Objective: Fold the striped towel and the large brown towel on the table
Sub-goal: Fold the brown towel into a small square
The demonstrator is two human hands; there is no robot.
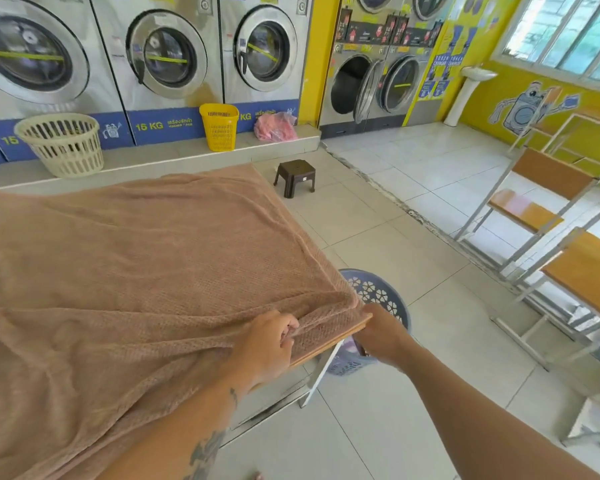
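Laundromat desk (329,344) lies under the towel (136,265), which looks soft, limp and bulky, so it is best taken at the corners. Left hand (267,341) pinches a fold near one corner; right hand (378,332) meets that corner, grip hidden.

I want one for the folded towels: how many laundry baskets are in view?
3: cream basket and yellow basket on the ledge before the washers; blue basket on the floor by the table corner, partly hidden.

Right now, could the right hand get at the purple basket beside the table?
Probably yes: the right hand sits at the table corner, right over the purple basket, with nothing between them.
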